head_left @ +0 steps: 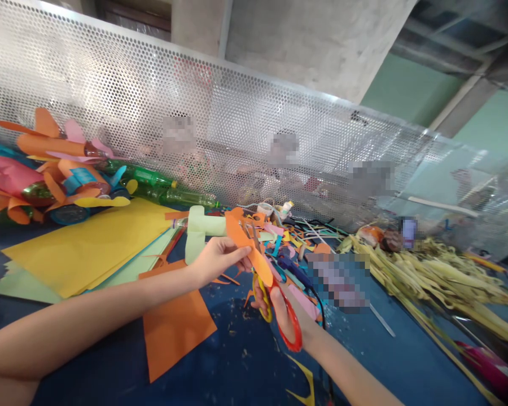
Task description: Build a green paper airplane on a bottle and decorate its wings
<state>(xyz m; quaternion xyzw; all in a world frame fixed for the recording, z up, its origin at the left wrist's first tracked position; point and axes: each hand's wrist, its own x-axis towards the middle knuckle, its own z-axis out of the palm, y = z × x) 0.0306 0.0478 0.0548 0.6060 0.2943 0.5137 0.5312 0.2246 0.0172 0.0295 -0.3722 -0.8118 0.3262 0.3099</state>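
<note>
My left hand [220,258] pinches a strip of orange paper [258,262] between thumb and fingers. My right hand [281,310] is closed around scissors [296,334] with red and yellow handles. The blades [254,232] reach up beside the orange paper, partly hidden by it. Just behind my left hand lies a clear bottle wrapped in pale green paper [214,225]. Below my left forearm rests a larger sheet of orange paper [175,332] on the blue table [237,366]. Some fingers of my right hand are hidden behind the handles.
Yellow paper sheets [93,242] lie at left, near bottles with paper petals [55,146] and green bottles [156,177]. Colourful scraps [279,237] and a blue glue gun [296,270] sit behind my right hand. Dried pale strips [432,276] spread right. A perforated metal panel [245,107] bounds the back.
</note>
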